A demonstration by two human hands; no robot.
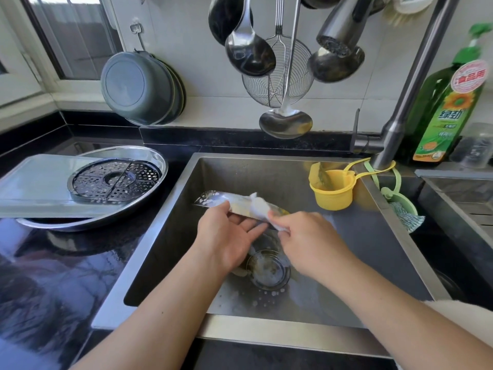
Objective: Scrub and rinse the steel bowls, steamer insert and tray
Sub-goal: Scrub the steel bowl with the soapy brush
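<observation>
Over the sink (386, 214), the left hand (226, 236) holds a soapy steel piece (213, 200) edge-on; the right hand (306, 236) presses a white cloth (260, 206) on it. Steamer insert (116, 178) at nine o'clock.

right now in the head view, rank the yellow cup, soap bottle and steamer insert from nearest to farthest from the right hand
1. Yellow cup: hanging inside the sink, just beyond the right hand.
2. Soap bottle: on the counter behind the tap, far right.
3. Steamer insert: in the bowl on the left counter, past the left hand.
</observation>
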